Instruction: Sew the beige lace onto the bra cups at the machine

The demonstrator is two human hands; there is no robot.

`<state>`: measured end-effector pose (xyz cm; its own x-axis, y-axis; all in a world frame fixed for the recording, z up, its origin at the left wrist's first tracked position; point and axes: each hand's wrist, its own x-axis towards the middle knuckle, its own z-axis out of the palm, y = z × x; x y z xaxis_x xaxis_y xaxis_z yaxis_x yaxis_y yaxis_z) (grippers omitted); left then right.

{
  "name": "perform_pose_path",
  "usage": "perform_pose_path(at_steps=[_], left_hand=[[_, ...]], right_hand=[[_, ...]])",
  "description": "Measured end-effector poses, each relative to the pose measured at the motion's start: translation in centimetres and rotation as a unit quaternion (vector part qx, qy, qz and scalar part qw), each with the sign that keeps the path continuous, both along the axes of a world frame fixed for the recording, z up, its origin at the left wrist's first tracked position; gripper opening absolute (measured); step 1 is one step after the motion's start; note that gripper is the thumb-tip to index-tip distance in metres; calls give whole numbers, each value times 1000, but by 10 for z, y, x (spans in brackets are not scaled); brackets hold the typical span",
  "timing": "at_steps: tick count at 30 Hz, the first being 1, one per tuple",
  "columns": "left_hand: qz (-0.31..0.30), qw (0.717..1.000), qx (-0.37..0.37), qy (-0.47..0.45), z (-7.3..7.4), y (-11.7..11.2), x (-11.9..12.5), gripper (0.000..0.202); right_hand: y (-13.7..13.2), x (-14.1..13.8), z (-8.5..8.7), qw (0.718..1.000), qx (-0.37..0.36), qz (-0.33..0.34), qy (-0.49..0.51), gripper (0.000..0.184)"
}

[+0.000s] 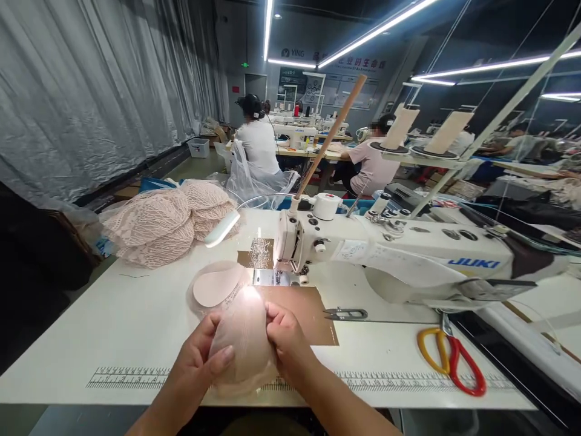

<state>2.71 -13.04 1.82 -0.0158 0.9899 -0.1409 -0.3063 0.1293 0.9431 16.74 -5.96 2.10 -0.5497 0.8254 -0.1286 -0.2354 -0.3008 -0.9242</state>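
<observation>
A pale pink bra piece (242, 339) with two moulded cups lies in front of the sewing machine (345, 242). Its far cup (215, 287) rests on the white table, and the near cup is held up between both hands. My left hand (204, 357) grips the near cup's left edge, thumb on top of the fabric. Pinched at its right edge are the fingers of my right hand (284, 330). Bright lamplight falls where the two cups meet, close to the needle area.
Stacked lace cups (167, 221) stand at the back left. Thread snips (347, 313) lie right of the brown sheet (299, 309); scissors (449, 357) with yellow and red handles are further right. A printed ruler (376, 381) runs along the table's front. Two people sit beyond.
</observation>
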Motion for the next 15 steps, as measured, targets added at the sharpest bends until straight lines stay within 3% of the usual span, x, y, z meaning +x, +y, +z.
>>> perform_pose_path(at_steps=[2,3,7,9,11,13,15], left_hand=[[-35,999,-8,-39,1,8,4,41],[-50,997,-12,-48,0,11,7,42],[-91,995,-27,-31,-5,23,11,36],[-99,995,-34,-2,-6,25,10,34],[-112,993,-33,17,-3,27,8,37],[-124,991,-27,47,4,30,4,37],[-97,983,12,158,8,37,-3,32]], right_hand=[[-3,6,-2,996,-58,-38,60,20],[-5,9,-4,995,-63,-43,71,23],[-8,25,-9,998,-2,-11,66,63],[-7,32,-12,997,37,-20,66,70],[-6,39,-13,996,61,-8,60,59],[-5,48,-13,997,36,40,59,42],[-7,62,-11,994,-15,79,76,38]])
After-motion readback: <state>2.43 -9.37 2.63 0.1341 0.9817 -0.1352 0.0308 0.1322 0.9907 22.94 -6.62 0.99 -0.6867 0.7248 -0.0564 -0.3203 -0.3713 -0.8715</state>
